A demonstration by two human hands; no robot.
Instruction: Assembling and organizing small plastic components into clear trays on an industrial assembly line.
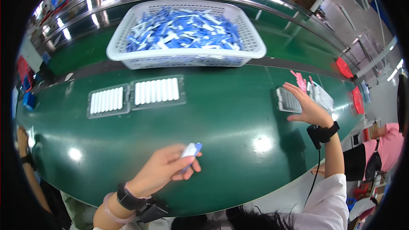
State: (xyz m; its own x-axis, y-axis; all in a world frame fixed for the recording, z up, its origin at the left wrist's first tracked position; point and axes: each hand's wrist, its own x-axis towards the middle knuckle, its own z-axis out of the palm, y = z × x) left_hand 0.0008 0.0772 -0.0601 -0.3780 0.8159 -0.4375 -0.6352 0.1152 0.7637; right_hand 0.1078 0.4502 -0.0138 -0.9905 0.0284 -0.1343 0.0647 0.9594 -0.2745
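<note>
— What was held?
— A small white and blue plastic piece was pinched by the left hand above the green belt. The right hand was spread open on a tray.
— And the containers?
— A white basket was filled with blue and white pieces; two trays were lined with white sticks.

factory line: green conveyor belt, parts basket

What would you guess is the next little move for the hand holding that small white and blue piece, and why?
Probably the left hand carries the white and blue piece forward to the left tray. That tray looks only part filled with white pieces, while the one beside it looks full. The right hand is open over a third tray.
</note>
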